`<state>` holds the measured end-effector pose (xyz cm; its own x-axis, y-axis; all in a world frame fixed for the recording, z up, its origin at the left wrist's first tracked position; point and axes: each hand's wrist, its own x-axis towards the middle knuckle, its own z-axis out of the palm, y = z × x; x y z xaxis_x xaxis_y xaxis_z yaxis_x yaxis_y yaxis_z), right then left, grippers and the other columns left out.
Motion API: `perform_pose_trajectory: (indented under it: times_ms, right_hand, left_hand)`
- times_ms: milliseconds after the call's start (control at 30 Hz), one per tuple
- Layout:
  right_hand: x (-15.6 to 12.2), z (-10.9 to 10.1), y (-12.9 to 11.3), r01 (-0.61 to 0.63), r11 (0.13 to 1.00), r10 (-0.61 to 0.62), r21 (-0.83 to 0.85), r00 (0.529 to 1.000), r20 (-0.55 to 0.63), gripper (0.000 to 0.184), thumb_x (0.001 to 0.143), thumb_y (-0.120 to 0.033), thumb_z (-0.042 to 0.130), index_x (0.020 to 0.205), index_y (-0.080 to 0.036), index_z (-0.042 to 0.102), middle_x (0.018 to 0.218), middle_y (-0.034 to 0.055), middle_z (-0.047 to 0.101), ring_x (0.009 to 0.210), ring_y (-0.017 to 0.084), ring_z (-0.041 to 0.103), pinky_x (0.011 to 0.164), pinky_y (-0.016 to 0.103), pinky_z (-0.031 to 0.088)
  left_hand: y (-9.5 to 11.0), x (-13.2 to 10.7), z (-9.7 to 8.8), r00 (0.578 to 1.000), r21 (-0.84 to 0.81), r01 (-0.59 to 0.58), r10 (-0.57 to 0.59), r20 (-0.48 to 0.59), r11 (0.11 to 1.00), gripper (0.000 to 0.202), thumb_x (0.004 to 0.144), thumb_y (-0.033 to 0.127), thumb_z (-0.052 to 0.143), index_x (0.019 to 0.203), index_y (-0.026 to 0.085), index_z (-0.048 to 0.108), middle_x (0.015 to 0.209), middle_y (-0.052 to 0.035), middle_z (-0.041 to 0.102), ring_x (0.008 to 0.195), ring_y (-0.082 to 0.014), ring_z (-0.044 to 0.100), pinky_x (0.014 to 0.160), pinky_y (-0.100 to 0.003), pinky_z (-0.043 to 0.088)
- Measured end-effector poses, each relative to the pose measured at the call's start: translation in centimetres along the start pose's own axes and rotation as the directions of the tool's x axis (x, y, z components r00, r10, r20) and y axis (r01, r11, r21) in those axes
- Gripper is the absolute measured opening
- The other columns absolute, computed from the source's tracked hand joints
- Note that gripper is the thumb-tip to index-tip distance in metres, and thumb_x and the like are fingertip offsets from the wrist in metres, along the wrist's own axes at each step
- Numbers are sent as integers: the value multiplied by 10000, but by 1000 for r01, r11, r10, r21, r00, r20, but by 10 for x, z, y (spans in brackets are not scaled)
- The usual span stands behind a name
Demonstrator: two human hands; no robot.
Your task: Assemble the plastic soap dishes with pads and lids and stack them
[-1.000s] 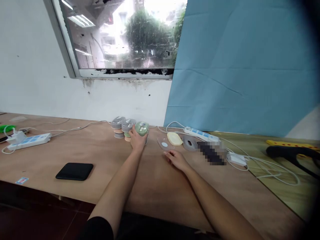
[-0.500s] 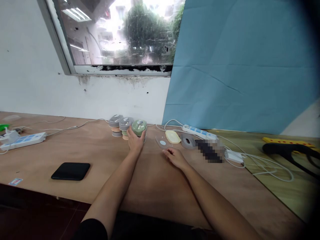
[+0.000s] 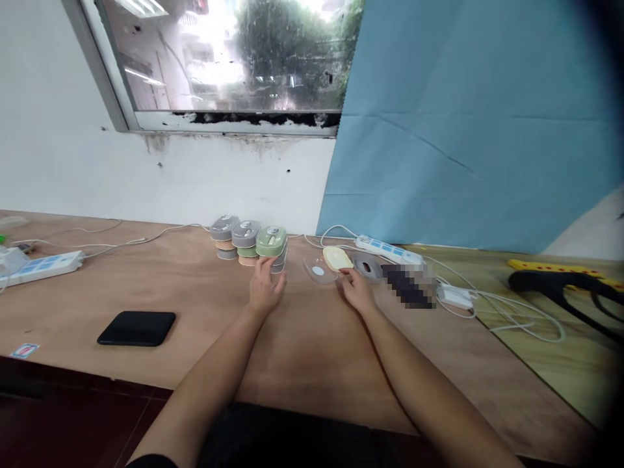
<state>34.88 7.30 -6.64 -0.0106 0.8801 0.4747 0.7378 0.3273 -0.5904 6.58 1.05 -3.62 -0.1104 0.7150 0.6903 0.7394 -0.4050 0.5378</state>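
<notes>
In the head view, my left hand (image 3: pixel 264 286) is just in front of the green-lidded oval box (image 3: pixel 271 241), its fingers apart and holding nothing. That box tops the right-hand stack; beside it rise two more stacks of small oval boxes topped by grey lids, the middle box (image 3: pixel 245 233) and the left box (image 3: pixel 225 227). My right hand (image 3: pixel 359 292) pinches the near edge of a pale yellow oval tray (image 3: pixel 336 258) lying on the table. A clear oval lid (image 3: pixel 317 271) with a white round patch lies left of it, and a grey oval piece (image 3: pixel 367 268) to its right.
A black flat case (image 3: pixel 137 328) lies at the left front of the wooden table. White power strips stand at the left (image 3: pixel 43 268) and back right (image 3: pixel 389 249). A white adapter (image 3: pixel 455 297) with loose cables and a black curved handle (image 3: pixel 541 288) are at the right.
My left hand has drawn back from the green-lidded box. My right hand has moved right, from near the clear lid to the pale yellow tray's edge. The view has tilted slightly down.
</notes>
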Motion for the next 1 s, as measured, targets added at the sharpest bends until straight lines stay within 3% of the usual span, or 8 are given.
perform_pose_trajectory:
  times_ms: [133,267,400,600,767,900,1000]
  right_hand:
    - [5,2,6,15,1000,-13,-26,998,56,449,883,-393,389,1235,-180,566,1291,122,549,1212,253,487,1034,418,356]
    - [8,1,-1,-20,995,36,-98,986,163,617,902,-523,380,1401,-160,405,1430,143,431,1311,294,396,1058,444,329]
    - [5,-4,-15,27,984,21,-176,965,263,676,875,-611,399,1389,-174,432,1370,155,491,1217,309,490,984,409,391]
    - [-6,-8,-25,116,967,-35,-227,942,335,735,712,-615,647,1339,-259,504,1220,112,553,1021,266,592,872,342,436]
    - [-7,-3,-17,93,981,-50,-170,969,240,592,768,-429,648,1309,-232,512,1068,79,611,932,214,598,802,309,445]
    - [-6,-3,-14,87,983,-62,-160,986,155,269,812,-383,586,1013,-212,637,942,57,628,822,189,586,729,293,429]
    - [-5,-5,-18,70,993,-70,-94,998,7,267,857,-447,507,840,-196,596,843,47,601,748,178,556,689,292,413]
  left_hand:
    - [-4,5,0,994,12,106,-105,-14,994,422,877,340,518,1266,193,450,1281,-131,481,834,-161,582,727,-304,499]
    - [-8,7,-1,991,-20,136,-136,1,991,376,872,326,531,1218,186,483,1271,-120,500,718,-119,559,696,-285,495]
    - [-6,3,1,994,-47,102,-100,43,994,342,880,316,519,1195,185,506,1245,-111,520,713,-115,563,705,-282,492]
    - [-6,2,8,992,-60,58,-51,119,997,272,886,318,503,1120,190,558,1132,-84,583,747,-133,587,730,-286,485]
    - [-1,2,10,967,-67,1,16,253,998,223,891,328,484,1011,196,617,948,-46,666,785,-155,604,731,-276,464]
    - [5,0,9,916,-53,-1,22,401,999,239,894,331,477,1014,208,644,858,-24,692,785,-154,621,702,-249,442]
    - [6,-1,9,861,0,19,-16,509,1000,259,884,361,488,1035,224,649,832,-11,704,775,-168,635,677,-252,441]
